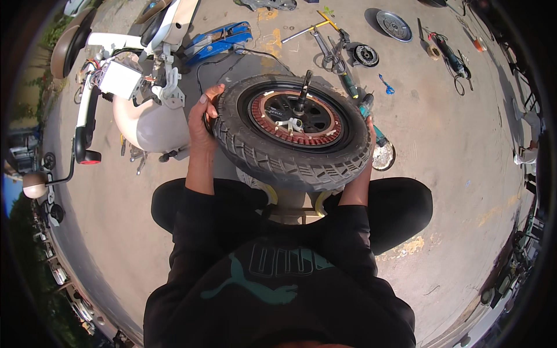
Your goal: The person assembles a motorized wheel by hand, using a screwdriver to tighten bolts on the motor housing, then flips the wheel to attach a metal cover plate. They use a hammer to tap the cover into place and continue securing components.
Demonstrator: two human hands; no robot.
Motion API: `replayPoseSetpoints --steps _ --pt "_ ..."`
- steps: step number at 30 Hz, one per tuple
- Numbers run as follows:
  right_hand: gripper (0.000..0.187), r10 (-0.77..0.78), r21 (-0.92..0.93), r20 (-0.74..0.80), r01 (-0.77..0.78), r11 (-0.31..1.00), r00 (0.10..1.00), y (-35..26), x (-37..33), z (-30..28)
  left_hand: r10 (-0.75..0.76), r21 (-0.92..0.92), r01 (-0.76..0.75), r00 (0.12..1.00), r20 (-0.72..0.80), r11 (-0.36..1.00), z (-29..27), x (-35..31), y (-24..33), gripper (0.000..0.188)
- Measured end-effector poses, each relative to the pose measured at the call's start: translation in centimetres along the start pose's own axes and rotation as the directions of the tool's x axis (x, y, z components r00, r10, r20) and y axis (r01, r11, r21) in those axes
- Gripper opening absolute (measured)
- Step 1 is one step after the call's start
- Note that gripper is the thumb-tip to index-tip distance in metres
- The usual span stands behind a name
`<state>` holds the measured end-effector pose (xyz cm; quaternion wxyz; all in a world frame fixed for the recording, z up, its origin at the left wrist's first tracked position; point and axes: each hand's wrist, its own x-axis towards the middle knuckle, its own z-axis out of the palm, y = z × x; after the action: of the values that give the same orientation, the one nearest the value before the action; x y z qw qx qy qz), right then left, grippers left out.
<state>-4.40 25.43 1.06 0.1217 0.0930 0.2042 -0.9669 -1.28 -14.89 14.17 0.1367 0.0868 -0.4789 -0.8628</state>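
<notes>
I hold a scooter's hub-motor wheel (293, 169) tilted above my lap, its open side facing up. Inside the rim shows a ring of copper windings (307, 138), and a dark axle (303, 93) stands up from the middle. My left hand (203, 122) grips the tyre's left side, fingers curled over the edge. On the opposite side my right hand (366, 159) supports the tyre; most of its fingers are hidden behind the rubber. Just beyond that hand lies a teal angle grinder (378, 134) with a round disc.
At the left lies a partly dismantled white scooter (125, 81) with exposed wiring. A blue floor jack (223, 42), a yellow T-handled tool (316, 27), a black round cover (365, 55), a silver disc (394, 26) and a corded power tool (451, 55) are spread over the concrete ahead.
</notes>
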Motion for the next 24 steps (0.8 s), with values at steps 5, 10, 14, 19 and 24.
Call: replayPoseSetpoints --steps 5,10,14,19,24 --pt "0.056 -0.121 -0.348 -0.205 0.043 0.936 0.971 0.7 -3.3 2.9 -0.415 -0.012 0.427 0.873 -0.257 0.904 -1.1 -4.2 -0.5 0.056" --pt "0.057 -0.101 -0.542 -0.163 -0.003 0.84 0.981 0.0 -1.8 4.4 -0.564 -0.035 0.564 0.82 -0.098 0.825 -5.9 -3.5 -2.8 0.067" --pt "0.057 -0.027 -0.691 -0.156 -0.089 0.718 0.987 -0.6 1.5 3.1 -0.531 -0.036 0.529 0.844 -0.077 0.848 -6.8 -2.9 -4.3 0.074" --pt "0.055 0.093 -0.679 -0.178 -0.191 0.709 0.98 -0.5 6.0 1.2 -0.429 0.042 0.436 0.895 -0.127 0.899 -7.4 -2.7 -7.5 0.073" --pt "0.055 0.059 -0.781 -0.202 -0.197 0.593 0.978 0.7 7.6 0.2 -0.443 0.028 0.464 0.861 -0.249 0.886 -7.5 -2.4 -9.3 0.079"
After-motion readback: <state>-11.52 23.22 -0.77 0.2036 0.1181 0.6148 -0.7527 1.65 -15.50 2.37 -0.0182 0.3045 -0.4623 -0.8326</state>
